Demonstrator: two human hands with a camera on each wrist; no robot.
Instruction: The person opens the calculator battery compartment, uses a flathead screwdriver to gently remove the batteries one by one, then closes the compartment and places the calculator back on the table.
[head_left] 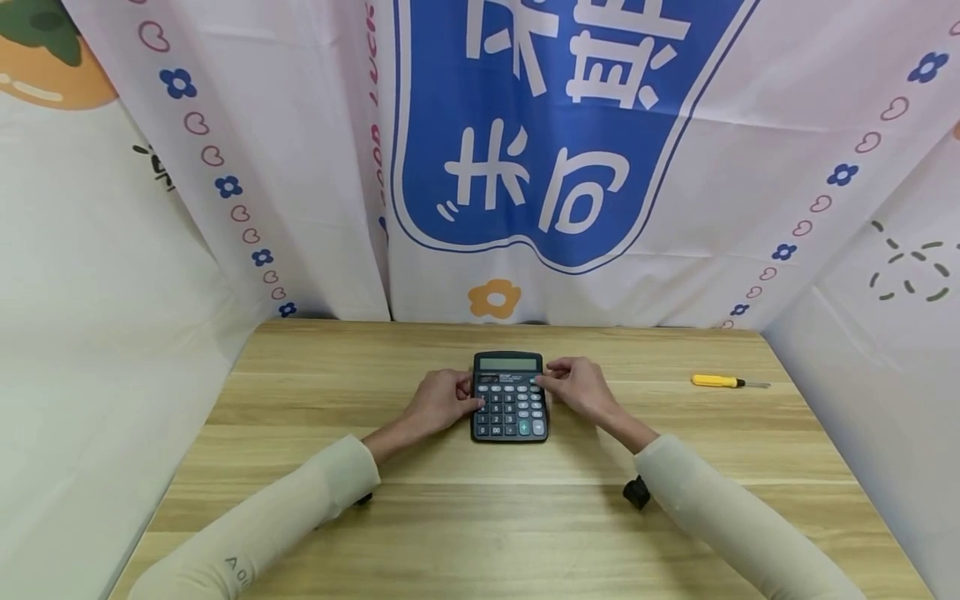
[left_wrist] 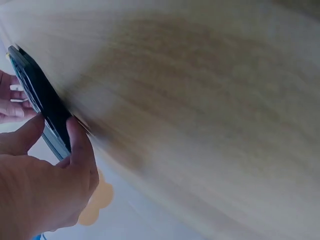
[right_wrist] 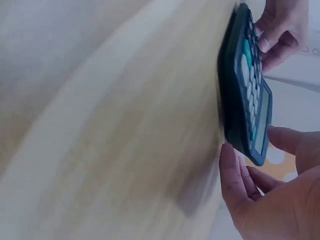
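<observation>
A black desktop calculator with grey and green keys lies at the middle of the wooden table, its display toward the back. My left hand grips its left side, thumb over the keys and fingers at the edge. In the left wrist view, that hand pinches the dark casing between thumb and index finger. At the upper right side, my right hand holds the edge. The right wrist view shows its thumb by the display and its other fingers low along the side.
A yellow-handled screwdriver lies on the right of the wooden table. A small black object shows beside the right sleeve. Printed white curtains hang behind the table and along both sides.
</observation>
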